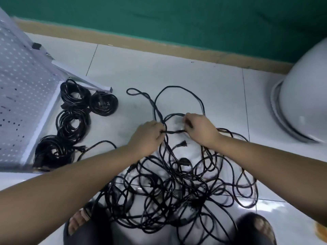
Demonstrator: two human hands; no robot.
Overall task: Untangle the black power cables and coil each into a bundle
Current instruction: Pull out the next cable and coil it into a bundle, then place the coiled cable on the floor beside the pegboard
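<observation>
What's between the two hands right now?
In the head view, a short stretch of black cable runs from the left hand to the right hand. Both hands pinch it.

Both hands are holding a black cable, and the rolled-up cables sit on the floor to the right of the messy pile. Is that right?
Not quite. In the head view the rolled-up cables sit on the floor to the left of the messy pile. The left hand and right hand do hold a black cable.
</observation>
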